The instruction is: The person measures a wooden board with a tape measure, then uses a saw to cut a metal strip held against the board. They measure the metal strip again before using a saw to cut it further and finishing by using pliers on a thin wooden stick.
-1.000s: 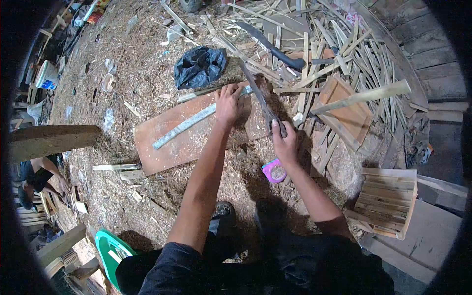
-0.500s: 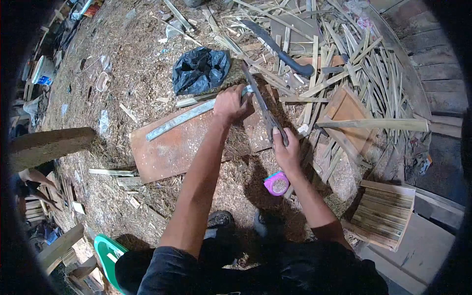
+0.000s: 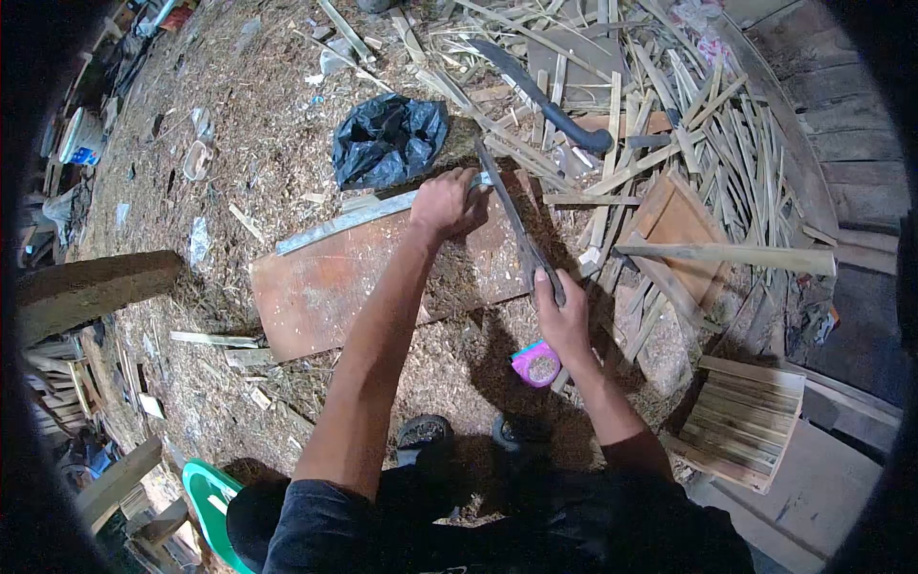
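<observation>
My left hand [image 3: 444,204] is closed around a pale wooden strip [image 3: 349,222], pressing it over a reddish-brown board [image 3: 330,297] on the ground. The strip's short right end sticks out past my fingers. My right hand [image 3: 562,311] grips the handle of a hand saw [image 3: 512,215], seen nearly edge-on. Its narrow dark blade points away from me and crosses the strip's right end, close to my left fingers. Whether the teeth are in the wood cannot be made out. A pink tape measure [image 3: 536,364] lies just below my right hand.
A black plastic bag [image 3: 387,139] stands beyond the board. A machete [image 3: 540,94] lies among many wood strips [image 3: 755,172] at the upper right. A hammer [image 3: 727,255] rests on a wooden frame. A slatted wooden box [image 3: 741,421] and a green plastic item [image 3: 206,497] sit nearer me.
My right hand and the saw have drawn back slightly toward me. The strip's left end has swung a little away from me. A person's limbs at the left edge are out of view.
</observation>
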Tool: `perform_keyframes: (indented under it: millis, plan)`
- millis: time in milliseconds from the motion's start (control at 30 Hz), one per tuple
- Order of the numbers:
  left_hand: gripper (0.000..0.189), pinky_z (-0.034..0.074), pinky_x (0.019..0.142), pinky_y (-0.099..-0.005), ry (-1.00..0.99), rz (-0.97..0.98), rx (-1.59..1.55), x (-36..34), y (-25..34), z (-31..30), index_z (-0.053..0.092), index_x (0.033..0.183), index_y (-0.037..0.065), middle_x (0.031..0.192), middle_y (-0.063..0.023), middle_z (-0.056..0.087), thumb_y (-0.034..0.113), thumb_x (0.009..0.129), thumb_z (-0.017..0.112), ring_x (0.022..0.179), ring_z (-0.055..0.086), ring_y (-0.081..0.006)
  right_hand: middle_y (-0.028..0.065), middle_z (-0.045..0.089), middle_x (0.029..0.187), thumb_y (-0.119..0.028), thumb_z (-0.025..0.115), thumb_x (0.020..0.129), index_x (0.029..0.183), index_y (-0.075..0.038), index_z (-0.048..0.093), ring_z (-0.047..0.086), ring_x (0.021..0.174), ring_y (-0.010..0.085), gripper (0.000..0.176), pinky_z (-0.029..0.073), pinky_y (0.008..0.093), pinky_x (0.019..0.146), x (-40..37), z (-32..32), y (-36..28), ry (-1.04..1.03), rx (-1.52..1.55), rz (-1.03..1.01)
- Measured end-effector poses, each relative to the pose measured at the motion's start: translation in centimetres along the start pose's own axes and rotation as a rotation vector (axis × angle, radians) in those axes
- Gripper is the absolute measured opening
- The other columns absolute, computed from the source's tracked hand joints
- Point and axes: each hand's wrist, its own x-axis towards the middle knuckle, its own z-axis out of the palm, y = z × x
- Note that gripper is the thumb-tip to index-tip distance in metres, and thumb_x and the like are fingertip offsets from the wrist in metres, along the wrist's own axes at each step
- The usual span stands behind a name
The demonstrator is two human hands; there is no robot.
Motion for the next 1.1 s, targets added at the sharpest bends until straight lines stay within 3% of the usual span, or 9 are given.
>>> perform_keyframes:
  millis: [233,300,333,467,567,633,800,900,1100]
  plan:
    - [0.050,0.052,0.086,-0.0450,0.072,-0.081,-0.025,-0.1,0.1,1.2,0.058,0.121,0.003,0.114,-0.0219,0.064,0.039,0.086,0.058,0.103,0.063,-0.0383,0.0078,0.051,0.059,-0.034,0.055,0.097,0.080,-0.002,0.058,0.050,0.054,0.0148,0.037,0.040,0.0358,0.053,1.5,1.2,-1.5,0.017,-0.085,-0.100]
    - [0.051,0.052,0.086,-0.0449,0.027,-0.107,-0.029,0.3,0.4,0.4,0.058,0.122,0.003,0.114,-0.0222,0.064,0.039,0.087,0.057,0.103,0.063,-0.0386,0.0051,0.053,0.060,-0.035,0.052,0.099,0.080,-0.001,0.059,0.052,0.057,0.0138,0.039,0.041,0.0349,0.053,0.5,0.6,-2.6,-0.019,0.048,0.035]
    - [0.045,0.052,0.083,-0.0464,0.145,-0.059,-0.050,0.1,0.1,1.0,0.060,0.114,0.004,0.108,-0.0224,0.064,0.039,0.087,0.057,0.098,0.063,-0.0402,0.0047,0.054,0.060,-0.035,0.052,0.099,0.080,-0.001,0.059,0.052,0.058,0.0137,0.040,0.041,0.0351,0.054,0.4,0.5,-2.3,-0.042,0.061,0.069]
    - [0.035,0.051,0.074,-0.0506,0.091,-0.101,-0.081,0.3,0.9,0.2,0.058,0.098,0.003,0.093,-0.0224,0.063,0.037,0.089,0.054,0.086,0.062,-0.0430,0.0032,0.053,0.061,-0.035,0.051,0.099,0.080,-0.002,0.060,0.051,0.058,0.0118,0.039,0.041,0.0345,0.054,3.4,1.7,-1.8,-0.037,0.043,0.016]
    - [0.036,0.051,0.074,-0.0512,0.114,-0.063,-0.113,0.3,1.0,0.0,0.058,0.096,0.002,0.093,-0.0228,0.063,0.037,0.090,0.053,0.085,0.062,-0.0432,0.0049,0.050,0.060,-0.036,0.053,0.098,0.078,-0.001,0.058,0.049,0.057,0.0141,0.041,0.040,0.0345,0.054,2.2,0.4,-3.4,-0.047,-0.009,0.043]
    - [0.040,0.052,0.077,-0.0494,0.117,-0.054,-0.075,0.6,0.2,0.6,0.059,0.102,0.002,0.097,-0.0223,0.064,0.039,0.090,0.053,0.087,0.063,-0.0425,0.0069,0.049,0.059,-0.038,0.053,0.098,0.078,0.000,0.058,0.049,0.056,0.0164,0.043,0.040,0.0354,0.054,0.2,-0.1,-3.0,-0.058,0.047,0.136]
    - [0.048,0.051,0.084,-0.0464,0.092,-0.030,-0.065,0.2,0.2,0.7,0.058,0.117,0.003,0.106,-0.0214,0.064,0.041,0.089,0.055,0.095,0.062,-0.0399,0.0113,0.054,0.063,-0.039,0.054,0.097,0.082,0.000,0.058,0.053,0.058,0.0206,0.042,0.042,0.0392,0.058,4.2,1.8,-2.0,-0.055,0.005,0.020]
    - [0.050,0.051,0.086,-0.0457,-0.004,-0.092,-0.056,0.4,0.4,0.0,0.057,0.120,0.003,0.110,-0.0211,0.063,0.042,0.089,0.055,0.100,0.062,-0.0386,0.0132,0.056,0.064,-0.038,0.053,0.097,0.081,0.000,0.059,0.057,0.062,0.0241,0.041,0.043,0.0408,0.060,3.2,1.7,-2.6,-0.042,-0.068,-0.031]
    - [0.049,0.051,0.088,-0.0459,0.123,-0.054,-0.014,0.0,0.2,0.9,0.057,0.120,0.004,0.114,-0.0211,0.063,0.041,0.090,0.054,0.101,0.062,-0.0392,0.0168,0.058,0.067,-0.033,0.055,0.096,0.083,0.000,0.061,0.058,0.063,0.0298,0.036,0.043,0.0419,0.060,2.5,2.9,-0.7,0.021,-0.059,-0.059]
